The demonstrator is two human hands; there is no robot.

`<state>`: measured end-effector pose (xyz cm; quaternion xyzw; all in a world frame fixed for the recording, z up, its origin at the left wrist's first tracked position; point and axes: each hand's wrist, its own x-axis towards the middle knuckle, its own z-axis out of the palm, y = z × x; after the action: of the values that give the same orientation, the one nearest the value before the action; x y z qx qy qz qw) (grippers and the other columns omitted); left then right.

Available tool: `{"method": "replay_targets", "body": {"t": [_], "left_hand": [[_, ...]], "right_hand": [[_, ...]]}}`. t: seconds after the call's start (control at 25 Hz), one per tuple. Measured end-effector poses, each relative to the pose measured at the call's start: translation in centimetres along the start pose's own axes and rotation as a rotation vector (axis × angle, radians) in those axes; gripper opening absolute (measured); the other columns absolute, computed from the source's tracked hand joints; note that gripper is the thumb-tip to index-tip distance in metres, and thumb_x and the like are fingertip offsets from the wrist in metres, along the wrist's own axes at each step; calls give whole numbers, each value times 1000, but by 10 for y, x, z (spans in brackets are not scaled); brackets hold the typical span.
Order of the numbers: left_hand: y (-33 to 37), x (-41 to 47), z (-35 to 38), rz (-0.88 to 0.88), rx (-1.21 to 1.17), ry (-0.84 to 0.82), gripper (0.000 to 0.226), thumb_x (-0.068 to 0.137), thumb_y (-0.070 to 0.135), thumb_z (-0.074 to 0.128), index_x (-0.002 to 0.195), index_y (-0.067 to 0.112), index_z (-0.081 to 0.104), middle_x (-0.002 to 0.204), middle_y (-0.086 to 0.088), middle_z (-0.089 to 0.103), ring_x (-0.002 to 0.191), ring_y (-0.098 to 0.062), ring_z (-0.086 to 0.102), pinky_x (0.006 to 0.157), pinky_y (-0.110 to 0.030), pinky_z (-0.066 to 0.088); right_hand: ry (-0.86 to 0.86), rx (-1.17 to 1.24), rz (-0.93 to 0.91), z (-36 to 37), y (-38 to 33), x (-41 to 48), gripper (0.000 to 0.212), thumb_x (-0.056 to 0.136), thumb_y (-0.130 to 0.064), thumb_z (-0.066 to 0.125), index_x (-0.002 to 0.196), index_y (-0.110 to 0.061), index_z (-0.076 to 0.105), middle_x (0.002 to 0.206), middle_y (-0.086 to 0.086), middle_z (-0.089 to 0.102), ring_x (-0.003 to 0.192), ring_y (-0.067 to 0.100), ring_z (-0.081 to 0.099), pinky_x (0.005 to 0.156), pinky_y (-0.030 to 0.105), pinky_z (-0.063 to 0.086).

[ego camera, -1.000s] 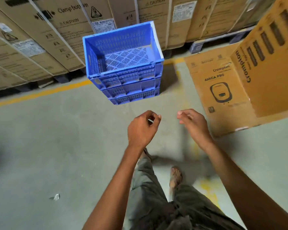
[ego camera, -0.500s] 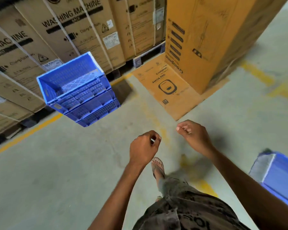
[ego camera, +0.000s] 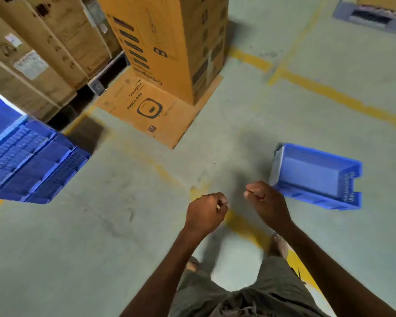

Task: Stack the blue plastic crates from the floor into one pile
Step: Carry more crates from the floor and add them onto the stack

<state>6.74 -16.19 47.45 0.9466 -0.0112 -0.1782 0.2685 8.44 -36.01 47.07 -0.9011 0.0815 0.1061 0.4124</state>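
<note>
Head view shows both my hands low in the middle of the frame, holding nothing. On my left hand (ego camera: 205,211) the fingers are curled shut in a loose fist. My right hand (ego camera: 266,203) is curled shut too. I think they are free so they can grab next. One loose blue crate (ego camera: 316,177) lies tipped on the floor (ego camera: 101,248) at the right, just past my right hand. At the left edge sits the pile of crates (ego camera: 30,161), well apart, near the cardboard boxes (ego camera: 55,42).

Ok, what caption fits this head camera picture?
Empty hands between the crate pile and a lone crate.
</note>
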Motion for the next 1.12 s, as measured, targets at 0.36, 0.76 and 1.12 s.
{"method": "replay_targets", "body": {"t": [0.36, 0.76, 1.12], "left_hand": [[194, 184, 287, -247, -442, -301, 21, 79, 44, 62, 89, 29, 72, 83, 15, 75, 74, -4, 72, 84, -38, 58], [190, 308, 527, -314, -691, -309, 10, 92, 30, 65, 96, 25, 73, 91, 10, 76, 82, -10, 73, 83, -31, 57], [136, 326, 570, -92, -286, -108, 45, 91, 30, 67, 134, 28, 55, 133, 8, 62, 119, -13, 60, 103, -34, 49]], "right_hand": [[-17, 37, 445, -131, 325, 96, 9, 86, -30, 69, 95, -30, 69, 91, -6, 74, 86, 17, 69, 80, 30, 49], [-210, -722, 134, -31, 656, 266, 70, 72, -21, 76, 136, -8, 49, 134, 14, 55, 122, 36, 49, 99, 48, 41], [-286, -736, -71, 0, 658, 321, 9, 87, -19, 65, 91, -16, 58, 84, 14, 66, 81, 38, 64, 61, 39, 49]]}}
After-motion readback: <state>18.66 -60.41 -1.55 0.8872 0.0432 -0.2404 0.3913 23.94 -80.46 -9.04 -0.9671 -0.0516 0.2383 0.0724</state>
